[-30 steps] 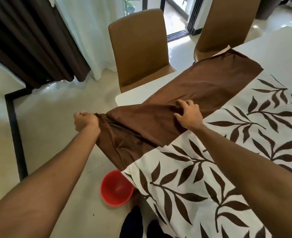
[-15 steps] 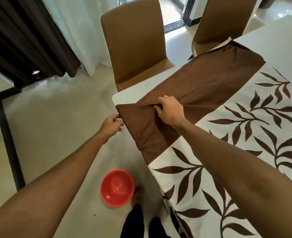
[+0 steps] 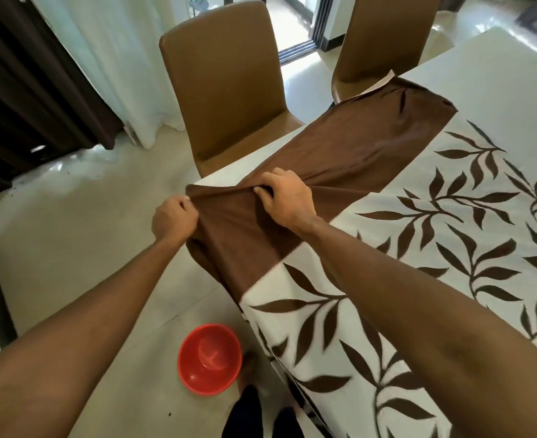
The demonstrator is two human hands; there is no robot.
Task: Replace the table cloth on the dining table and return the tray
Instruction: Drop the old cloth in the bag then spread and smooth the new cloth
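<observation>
Both hands, left and right, fingers clamped on the cloth, should pull evenly to the table corner

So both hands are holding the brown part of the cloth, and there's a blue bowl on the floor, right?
Nearly. The bowl on the floor is red, not blue; the head view shows it. The rest is right: the left hand and the right hand both grip the brown part of the cloth.
</observation>
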